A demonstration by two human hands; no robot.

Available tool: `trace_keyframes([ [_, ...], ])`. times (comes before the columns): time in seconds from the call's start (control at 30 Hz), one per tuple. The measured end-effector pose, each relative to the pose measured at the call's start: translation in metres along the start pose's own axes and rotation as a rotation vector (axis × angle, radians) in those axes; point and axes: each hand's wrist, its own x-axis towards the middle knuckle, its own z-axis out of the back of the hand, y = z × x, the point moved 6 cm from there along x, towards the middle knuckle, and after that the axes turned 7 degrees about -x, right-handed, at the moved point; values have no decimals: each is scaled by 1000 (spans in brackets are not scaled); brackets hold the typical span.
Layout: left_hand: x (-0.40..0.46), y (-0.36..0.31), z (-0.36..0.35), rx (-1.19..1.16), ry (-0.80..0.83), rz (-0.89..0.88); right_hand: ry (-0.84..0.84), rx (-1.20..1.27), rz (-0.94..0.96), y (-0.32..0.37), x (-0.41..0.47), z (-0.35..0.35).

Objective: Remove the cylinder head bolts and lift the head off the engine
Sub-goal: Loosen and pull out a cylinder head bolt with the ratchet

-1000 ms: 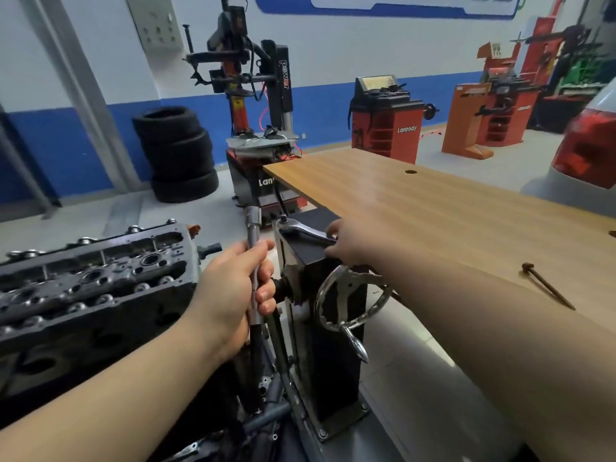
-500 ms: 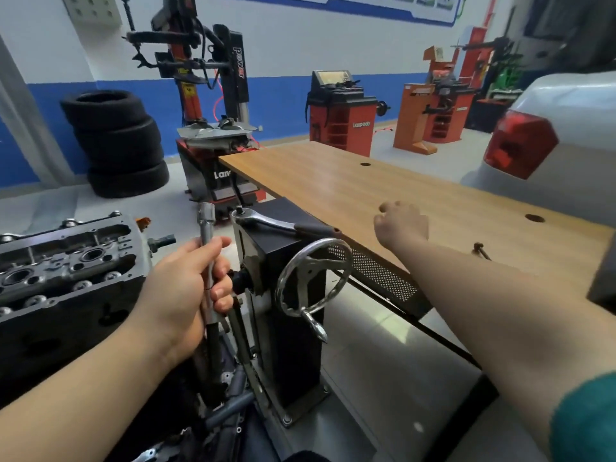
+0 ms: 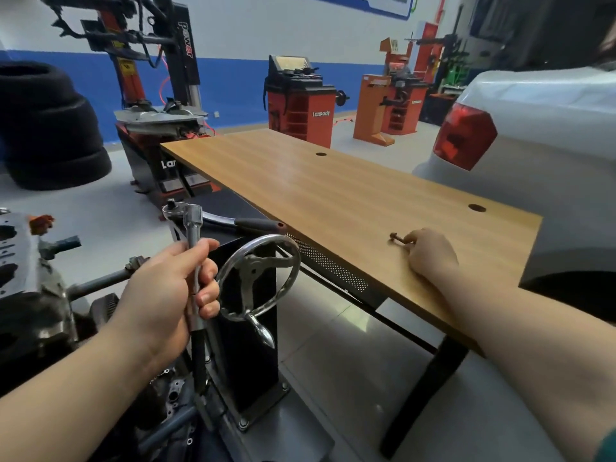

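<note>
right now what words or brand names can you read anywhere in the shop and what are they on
"power": runs down the black column of the tyre changer.
"Lanpody": front of the red wheel balancer.
"La...": base of the tyre changer, the rest hidden by the wooden table.
Orange machine label and wall banner: too blurred to read.

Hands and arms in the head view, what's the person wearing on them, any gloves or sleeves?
No gloves: the left hand and right hand are bare, with no rings or watch visible. Both forearms are uncovered. Only a dark teal sleeve edge shows high on the right arm, at the bottom right corner.
</note>
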Motion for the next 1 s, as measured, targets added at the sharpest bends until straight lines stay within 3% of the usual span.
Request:
trace_keyframes([
  [0.1, 4, -1, 2, 10, -7, -11, -32, 14, 78, 10, 7, -6],
  [0.33, 4, -4, 12, 2, -52, -31, -55, 143, 53, 2, 12, -11],
  [0.5, -2, -10, 11, -5, -43, -50, -182, 543, -171, -22, 7, 3],
  [0.6, -6, -12, 11, -8, -41, -55, -225, 647, -271, -36, 2, 8],
  [0.73, -8, -14, 10, -20, -35, -62, -187, 585, -252, -32, 0, 10],
  [0.87, -10, -17, 12, -22, -24, -67, 23, 286, -186, -22, 0, -7],
  [1.0, -12, -21, 17, -22, -33, -75, 40, 198, -188, -19, -3, -8],
])
